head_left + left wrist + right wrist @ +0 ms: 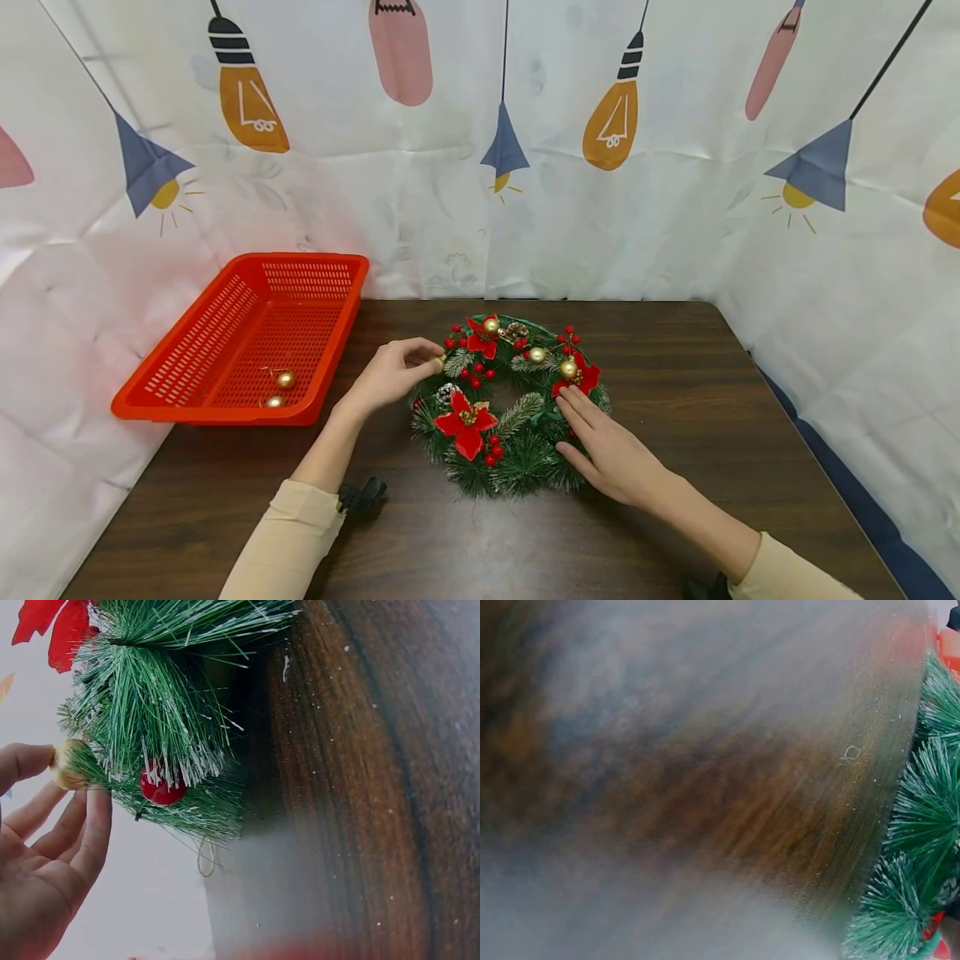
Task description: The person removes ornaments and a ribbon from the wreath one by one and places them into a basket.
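A green Christmas wreath with red poinsettias, berries, pine cones and gold balls lies on the table. At its left side my left hand pinches a gold ball ornament between thumb and fingers, right against the needles. A shiny red ball and a thin gold loop show close by in the left wrist view. My right hand rests on the wreath's right side, fingers extended, the fingertips at a red poinsettia with a gold ball on it.
A red plastic basket stands at the table's left, with two gold balls inside. The dark wooden table reaches back to a white curtain printed with lamps. A black wrist strap sits on the left sleeve's cuff.
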Available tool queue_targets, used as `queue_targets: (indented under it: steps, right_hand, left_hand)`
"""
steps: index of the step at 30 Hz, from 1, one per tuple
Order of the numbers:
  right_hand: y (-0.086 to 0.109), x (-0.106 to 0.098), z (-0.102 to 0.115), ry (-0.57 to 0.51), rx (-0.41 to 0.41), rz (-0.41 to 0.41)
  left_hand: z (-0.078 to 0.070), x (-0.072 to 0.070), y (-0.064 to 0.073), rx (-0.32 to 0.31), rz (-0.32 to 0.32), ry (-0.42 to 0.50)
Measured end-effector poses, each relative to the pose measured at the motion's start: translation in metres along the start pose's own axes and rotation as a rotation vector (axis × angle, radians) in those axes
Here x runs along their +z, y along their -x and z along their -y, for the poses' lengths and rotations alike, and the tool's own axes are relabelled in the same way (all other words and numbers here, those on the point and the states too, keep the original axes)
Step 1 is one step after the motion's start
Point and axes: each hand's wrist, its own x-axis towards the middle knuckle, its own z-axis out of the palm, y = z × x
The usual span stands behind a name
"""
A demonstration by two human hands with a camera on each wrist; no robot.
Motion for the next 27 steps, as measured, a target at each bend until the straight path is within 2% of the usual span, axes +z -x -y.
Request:
queue_targets:
  steps: [11, 20, 27]
  right_hand:
    - [0.0, -0.002, 0.0, -0.006, -0.002, -0.001]
    - [0.0, -0.001, 0.0, 0.0, -0.003, -0.004]
    - [0.0, -0.001, -0.001, 0.001, -0.01, -0.01]
  left_hand:
    - [-0.007, -0.002, 0.001, 0.002, -0.026, -0.035]
    - [-0.012, -0.004, 0.0, -0.005, -0.064, -0.007]
    - [-0.011, -0.003, -0.002, 0.026, -0.063, 0.008]
